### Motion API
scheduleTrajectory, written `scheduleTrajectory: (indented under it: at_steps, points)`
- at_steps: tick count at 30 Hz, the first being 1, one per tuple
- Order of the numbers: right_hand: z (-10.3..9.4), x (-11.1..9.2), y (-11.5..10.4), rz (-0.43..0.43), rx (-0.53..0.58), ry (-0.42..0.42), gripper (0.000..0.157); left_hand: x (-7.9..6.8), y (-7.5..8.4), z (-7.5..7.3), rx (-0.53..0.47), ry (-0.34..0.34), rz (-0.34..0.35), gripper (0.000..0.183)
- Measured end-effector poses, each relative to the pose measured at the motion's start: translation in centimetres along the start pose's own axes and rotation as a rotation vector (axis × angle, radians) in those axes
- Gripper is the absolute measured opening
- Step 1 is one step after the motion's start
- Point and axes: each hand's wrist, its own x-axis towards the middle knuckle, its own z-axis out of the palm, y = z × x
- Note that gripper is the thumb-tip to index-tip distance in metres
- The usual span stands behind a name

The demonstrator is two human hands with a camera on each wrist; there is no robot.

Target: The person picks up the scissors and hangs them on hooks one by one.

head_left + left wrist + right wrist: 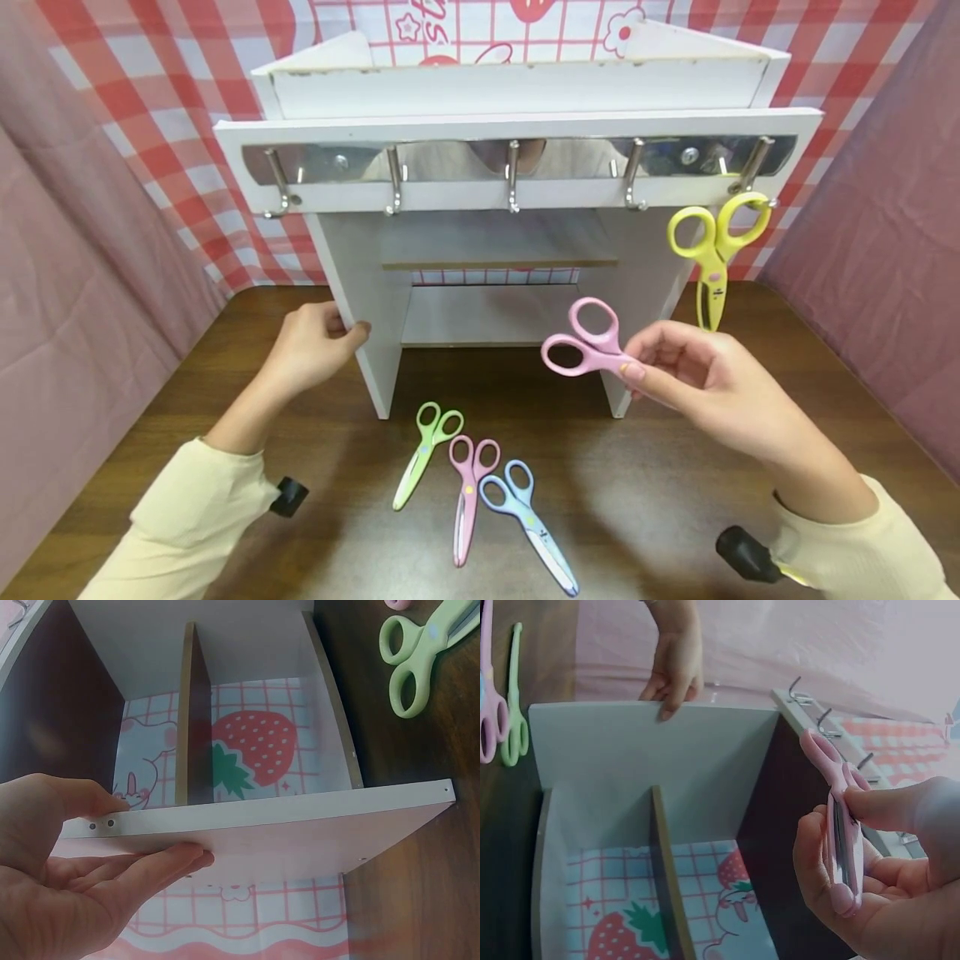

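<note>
As right grip (716, 392) pinches scissors (598, 357), fingers (671, 334) curled

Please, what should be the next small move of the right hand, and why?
I would probably raise the right hand with the pink scissors it holds toward the hook just left of the yellow scissors. The yellow scissors already hang on the rightmost hook, this next hook carries nothing, and the held pair's loops point away from the hand, so one could perhaps slip on.

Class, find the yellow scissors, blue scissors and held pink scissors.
Yellow scissors (715, 267): head view, near the pivot.
Blue scissors (528, 518): head view, near the pivot.
Held pink scissors (611, 359): head view, where the handles meet.
</note>
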Motion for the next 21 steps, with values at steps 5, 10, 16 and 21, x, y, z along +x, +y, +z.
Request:
scheduleTrajectory:
  at_steps: [5,10,16,21]
  points:
    - [-0.44,0.00,-0.09,-0.002,0.036,0.014,0.007,-0.02,0.01,0.02,-0.004,-0.005,-0.001,0.030]
    - [-0.56,0.12,0.14,-0.004,0.080,0.012,0.010,0.00,-0.01,-0.05,0.001,0.000,-0.003,0.030]
    - [-0.45,0.35,0.32,-0.003,0.170,0.020,0.012,0.01,-0.02,-0.06,-0.002,-0.004,-0.001,0.030]
    - [-0.35,0.58,0.03,-0.001,0.231,0.059,0.012,-0.03,0.09,-0.02,-0.013,-0.010,0.000,0.032]
